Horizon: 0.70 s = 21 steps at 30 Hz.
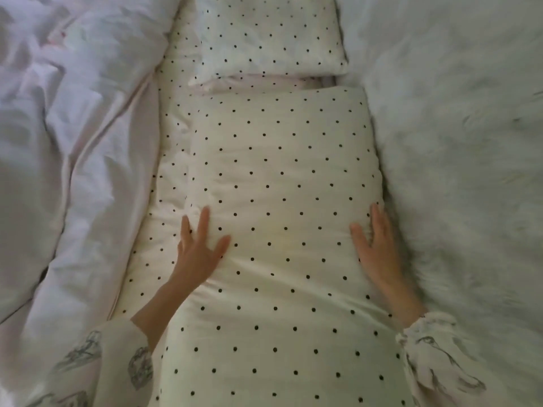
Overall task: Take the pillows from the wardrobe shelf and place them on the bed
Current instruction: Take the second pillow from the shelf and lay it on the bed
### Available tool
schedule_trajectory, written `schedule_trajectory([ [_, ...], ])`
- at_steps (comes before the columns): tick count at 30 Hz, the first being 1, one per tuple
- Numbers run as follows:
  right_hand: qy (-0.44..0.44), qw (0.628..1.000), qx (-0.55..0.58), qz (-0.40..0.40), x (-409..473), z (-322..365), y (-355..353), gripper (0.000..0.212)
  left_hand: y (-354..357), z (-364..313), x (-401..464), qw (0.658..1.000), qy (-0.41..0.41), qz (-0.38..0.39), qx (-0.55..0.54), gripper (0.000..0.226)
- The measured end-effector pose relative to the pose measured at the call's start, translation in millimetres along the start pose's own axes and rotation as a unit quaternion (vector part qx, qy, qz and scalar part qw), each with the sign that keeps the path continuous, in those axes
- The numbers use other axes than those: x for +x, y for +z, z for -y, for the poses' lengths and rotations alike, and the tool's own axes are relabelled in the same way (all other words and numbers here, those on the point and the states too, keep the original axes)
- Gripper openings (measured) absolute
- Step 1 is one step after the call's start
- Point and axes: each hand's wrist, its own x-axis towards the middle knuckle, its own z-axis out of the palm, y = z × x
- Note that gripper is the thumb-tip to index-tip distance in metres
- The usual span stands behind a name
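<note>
A large cream pillow with black dots (282, 183) lies lengthwise on the bed in front of me. My left hand (199, 251) rests flat on its left side with fingers spread. My right hand (377, 248) lies flat on its right edge, fingers apart. Neither hand grips anything. A second dotted pillow (264, 36) lies beyond the first one, touching its far end. The wardrobe shelf is out of view.
A crumpled white duvet (73, 127) is bunched along the left. A white furry blanket (458, 142) covers the right side, up against the pillows. A dotted sheet (169, 160) shows between the duvet and the pillows.
</note>
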Motion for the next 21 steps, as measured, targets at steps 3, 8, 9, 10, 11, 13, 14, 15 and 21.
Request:
schedule_trajectory([
  [3, 0.029, 0.999, 0.038, 0.007, -20, -14, -1, 0.066, 1, 5, -12, 1.000, -0.012, -0.002, -0.013, 0.080],
  [8, 0.031, 0.992, 0.123, 0.024, -60, -27, -8, 0.069, 0, 21, -54, 0.999, -0.041, -0.003, -0.010, 0.085],
  [9, 0.040, 0.989, 0.140, 0.025, -71, -30, -8, 0.070, 0, 28, -65, 0.998, -0.058, 0.003, -0.008, 0.087],
  [10, 0.055, 0.986, 0.154, 0.026, -83, -35, -8, 0.072, 1, 35, -77, 0.997, -0.077, 0.012, -0.011, 0.089],
  [11, 0.070, 0.984, 0.161, 0.026, -97, -42, -8, 0.072, 3, 43, -90, 0.995, -0.098, 0.022, -0.025, 0.092],
  [13, 0.098, 0.982, 0.159, 0.028, -127, -56, -8, 0.070, 7, 55, -118, 0.986, -0.147, 0.040, -0.071, 0.102],
  [14, 0.107, 0.980, 0.165, 0.028, -141, -63, -8, 0.066, 9, 61, -130, 0.982, -0.165, 0.041, -0.087, 0.106],
  [15, 0.116, 0.976, 0.181, 0.025, -155, -69, -8, 0.061, 12, 67, -142, 0.980, -0.175, 0.038, -0.092, 0.107],
  [21, 0.120, 0.959, 0.257, 0.014, -214, -94, -2, 0.061, 20, 99, -197, 0.973, -0.149, 0.035, -0.175, 0.101],
])
